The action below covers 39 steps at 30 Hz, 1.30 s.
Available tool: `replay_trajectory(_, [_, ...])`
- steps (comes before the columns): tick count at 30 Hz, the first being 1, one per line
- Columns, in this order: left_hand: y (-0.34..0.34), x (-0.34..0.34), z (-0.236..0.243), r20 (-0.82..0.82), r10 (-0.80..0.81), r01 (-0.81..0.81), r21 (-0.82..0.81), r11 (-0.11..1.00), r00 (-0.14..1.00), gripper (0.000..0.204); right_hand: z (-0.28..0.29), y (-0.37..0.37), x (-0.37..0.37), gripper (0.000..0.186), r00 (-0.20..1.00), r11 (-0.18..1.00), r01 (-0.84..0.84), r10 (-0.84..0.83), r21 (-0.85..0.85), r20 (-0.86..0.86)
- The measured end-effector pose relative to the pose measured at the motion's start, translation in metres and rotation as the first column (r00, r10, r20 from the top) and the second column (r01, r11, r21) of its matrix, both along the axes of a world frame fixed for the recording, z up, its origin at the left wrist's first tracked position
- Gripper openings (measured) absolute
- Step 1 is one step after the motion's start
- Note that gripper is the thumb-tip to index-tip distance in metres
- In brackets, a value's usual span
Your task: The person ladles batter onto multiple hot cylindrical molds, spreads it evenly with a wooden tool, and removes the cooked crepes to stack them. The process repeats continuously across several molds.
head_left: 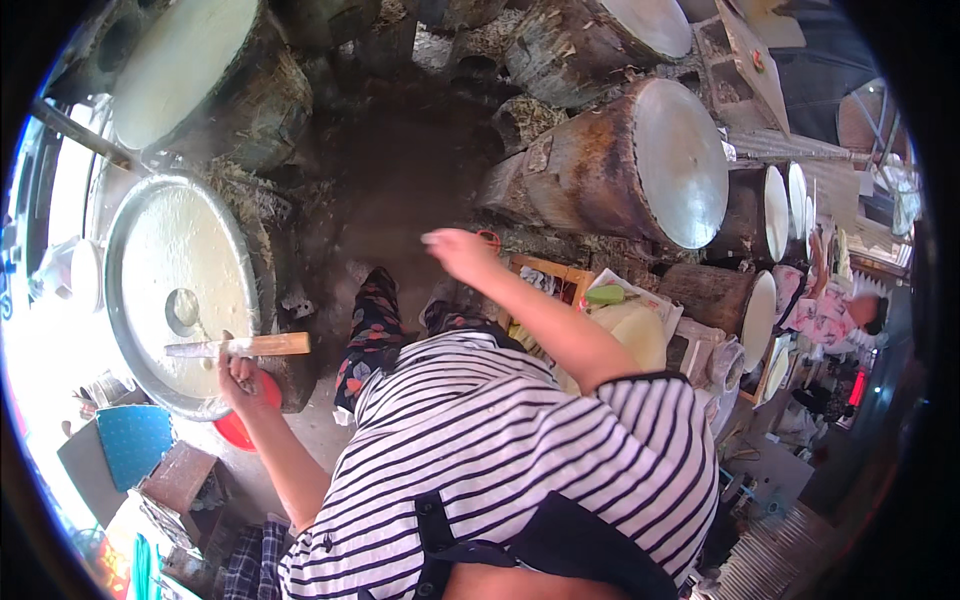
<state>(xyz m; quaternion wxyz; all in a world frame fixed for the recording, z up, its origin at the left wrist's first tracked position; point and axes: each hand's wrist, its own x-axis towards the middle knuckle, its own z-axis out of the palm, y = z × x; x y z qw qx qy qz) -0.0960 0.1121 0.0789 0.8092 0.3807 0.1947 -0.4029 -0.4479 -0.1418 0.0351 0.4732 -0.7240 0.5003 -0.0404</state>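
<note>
At the left, my left hand (238,378) is closed on a knife-like tool (275,344) with a wooden handle and a narrow pale blade, gripped where handle meets blade. The blade reaches over a wide round metal pan (240,262) coated with a cream-white layer. A small round shape (182,312) shows within that layer. My right hand (462,254) is raised in front of me, its fingers pressed together; whatever they may hold is too small to make out.
Large brown drum-like barrels (600,165) with pale round tops line the far side and right. A red basin (235,430) sits beneath the pan. Near my right arm is a wooden crate (560,275) with a green object (604,295). Another person (820,310) is at far right.
</note>
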Motion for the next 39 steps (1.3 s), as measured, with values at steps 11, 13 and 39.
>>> replay_trajectory(11, [-0.03,0.011,-0.033,-0.13,0.004,0.046,0.378,0.925,0.992,0.031,0.059,0.046,0.305,0.01,0.825,0.289,-0.481,0.469,0.828,0.316])
replay_trajectory(13, [-0.037,0.031,-0.001,-0.015,-0.026,0.03,0.4,0.916,1.0,0.03,0.047,0.025,0.325,0.013,0.701,0.574,-0.678,0.693,0.459,0.167])
replay_trajectory(39, [-0.079,0.09,-0.022,-0.216,0.083,-0.095,-0.049,0.994,0.973,0.017,0.099,-0.074,0.401,0.019,0.247,0.211,-0.966,0.92,-0.146,-0.304])
